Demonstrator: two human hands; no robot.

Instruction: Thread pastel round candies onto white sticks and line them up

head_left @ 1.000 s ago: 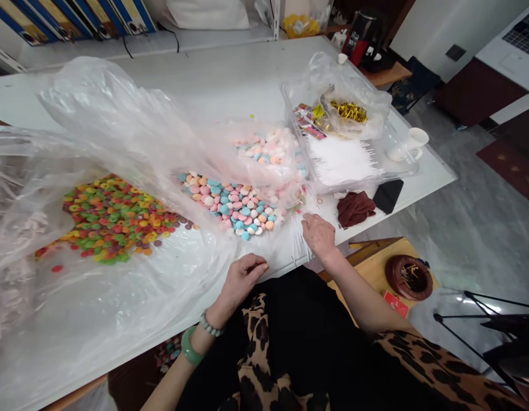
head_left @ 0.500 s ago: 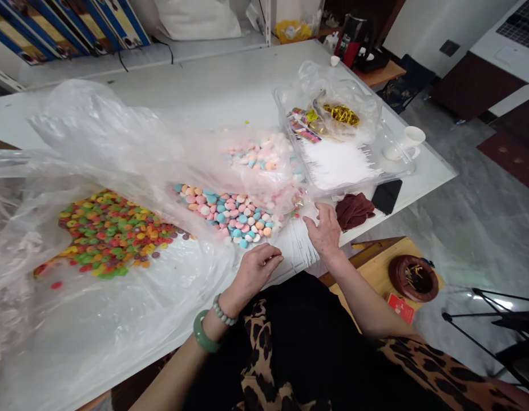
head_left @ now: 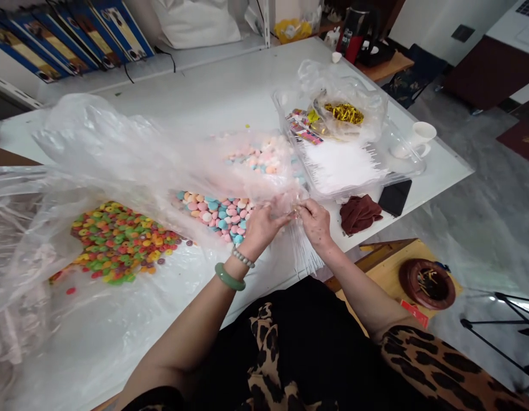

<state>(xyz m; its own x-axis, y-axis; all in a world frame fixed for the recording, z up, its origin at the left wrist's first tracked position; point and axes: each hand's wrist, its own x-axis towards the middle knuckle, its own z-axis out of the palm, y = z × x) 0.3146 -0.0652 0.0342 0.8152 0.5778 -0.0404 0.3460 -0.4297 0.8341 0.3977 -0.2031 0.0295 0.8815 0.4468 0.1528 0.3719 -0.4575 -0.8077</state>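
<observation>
Right now, both hands are meeting over the front of the white table [head_left: 196, 105], their fingertips nearly touching at a small shiny piece [head_left: 295, 209]. The left hand [head_left: 263, 227] is reaching across with thumb and fingers drawn close, a green bangle [head_left: 230, 278] and a beaded bracelet [head_left: 243, 258] circling its wrist. The right hand [head_left: 315, 224] is bending its thumb and fingers inward from the other side. The piece is lying right between the fingertips, but it is showing too small to tell what it is or whether either hand is truly pinching it. Loose white sticks [head_left: 306, 254] are fanning out on the table just below the hands. Pastel candies [head_left: 219, 216] are lying just beside the left hand, partly under cloudy plastic [head_left: 131, 142], while colourful ring candies [head_left: 122, 240] are heaping up farther left. Near the right hand, a brown cloth [head_left: 360, 215] is lying crumpled next to a dark phone [head_left: 395, 198], and behind them a clear tray [head_left: 407, 167] is holding more white sticks and gold ties [head_left: 345, 113]
</observation>
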